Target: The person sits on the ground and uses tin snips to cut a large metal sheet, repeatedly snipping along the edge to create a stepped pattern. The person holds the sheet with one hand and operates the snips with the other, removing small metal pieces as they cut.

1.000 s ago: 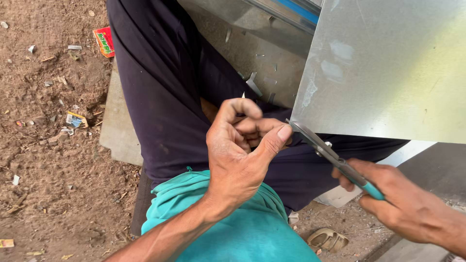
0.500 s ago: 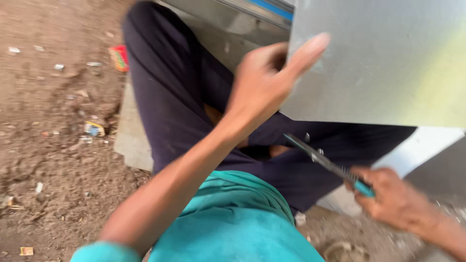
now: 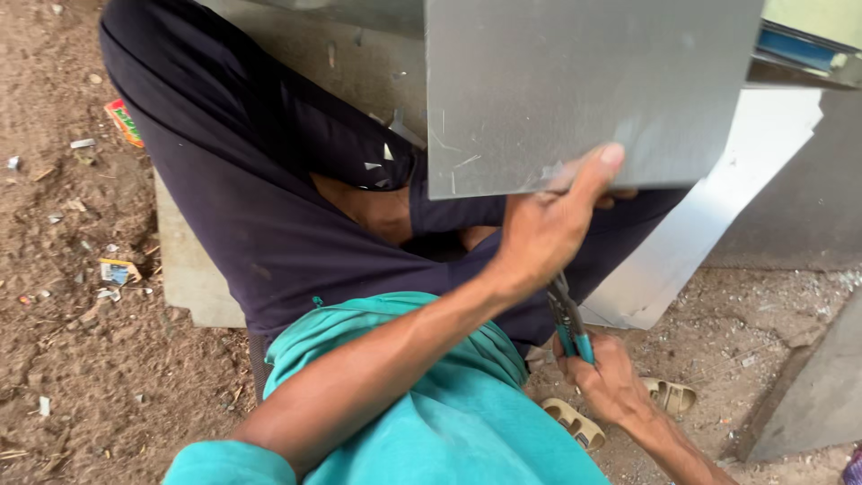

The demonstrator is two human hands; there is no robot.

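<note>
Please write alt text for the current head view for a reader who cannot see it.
A seated person's left hand grips the lower edge of a grey metal sheet, while the right hand holds teal-handled snips just below it. The person wears a teal shirt and dark trousers, with littered dirt ground alongside.

Left hand [image 3: 549,224] raised, right hand [image 3: 609,382] clenched

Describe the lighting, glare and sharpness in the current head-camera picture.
Head view: soft, even daylight with no hard shadows; the metal sheet shows a dull sheen, not glare; the left hand gripping its edge and the right hand on the snips are sharp, unblurred.
</note>
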